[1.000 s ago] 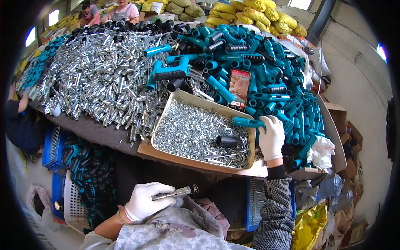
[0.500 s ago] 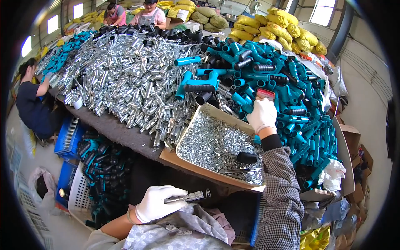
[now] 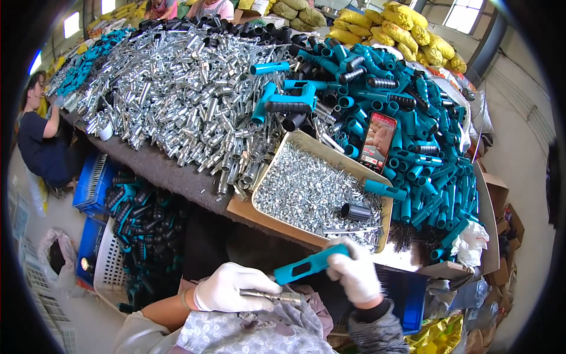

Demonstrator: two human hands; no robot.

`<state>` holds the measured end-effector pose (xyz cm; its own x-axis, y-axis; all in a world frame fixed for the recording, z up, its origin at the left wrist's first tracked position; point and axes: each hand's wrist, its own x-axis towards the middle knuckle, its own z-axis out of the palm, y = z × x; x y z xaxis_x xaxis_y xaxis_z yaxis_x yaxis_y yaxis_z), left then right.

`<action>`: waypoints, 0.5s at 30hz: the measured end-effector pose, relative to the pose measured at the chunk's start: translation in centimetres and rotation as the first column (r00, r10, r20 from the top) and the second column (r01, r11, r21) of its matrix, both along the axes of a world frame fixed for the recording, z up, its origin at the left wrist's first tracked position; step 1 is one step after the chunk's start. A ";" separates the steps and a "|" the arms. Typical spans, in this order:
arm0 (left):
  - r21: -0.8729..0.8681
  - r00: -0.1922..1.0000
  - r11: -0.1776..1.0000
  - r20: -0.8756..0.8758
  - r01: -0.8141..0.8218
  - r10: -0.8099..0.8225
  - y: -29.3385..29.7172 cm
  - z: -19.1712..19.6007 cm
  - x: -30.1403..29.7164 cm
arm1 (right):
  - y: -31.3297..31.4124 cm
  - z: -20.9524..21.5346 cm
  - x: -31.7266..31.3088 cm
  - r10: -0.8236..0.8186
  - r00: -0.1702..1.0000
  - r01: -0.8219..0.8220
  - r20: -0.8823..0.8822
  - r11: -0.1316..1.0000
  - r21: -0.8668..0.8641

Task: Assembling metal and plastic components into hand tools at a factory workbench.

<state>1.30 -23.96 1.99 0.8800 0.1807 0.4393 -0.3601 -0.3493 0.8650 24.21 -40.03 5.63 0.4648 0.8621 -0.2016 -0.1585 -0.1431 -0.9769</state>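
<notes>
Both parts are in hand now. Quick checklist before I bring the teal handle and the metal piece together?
1. Right hand grips teal handle: ok.
2. Left hand holds metal piece: ok.
3. Handle's open end faces the metal piece: cannot tell.
4. Parts apart, not yet joined: ok.
5. Tray of screws within reach: ok.
6. Phone lying on the teal pile, away from the hands: ok.

Your right hand [image 3: 355, 274] covers one end of the teal handle [image 3: 305, 266], your left hand [image 3: 229, 287] hides part of the metal tube [image 3: 277, 297] (its end blurred), and the frame's lower edge cuts off both forearms.
</notes>
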 end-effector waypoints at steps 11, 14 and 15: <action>0.062 0.988 0.993 -0.114 -0.097 0.103 -0.5 0.3 -0.4 | 2.0 -3.4 -5.2 0.151 0.930 -0.070 -0.336 0.968 0.239; 0.108 0.894 0.914 -0.190 -0.391 0.405 0.7 0.7 -1.6 | -0.1 -2.6 -1.9 0.156 0.987 -0.152 0.030 0.983 -0.108; 0.151 0.871 0.884 -0.166 -0.442 0.463 1.1 0.3 -1.8 | -0.8 -1.9 -1.2 0.156 0.988 -0.152 0.003 0.965 -0.214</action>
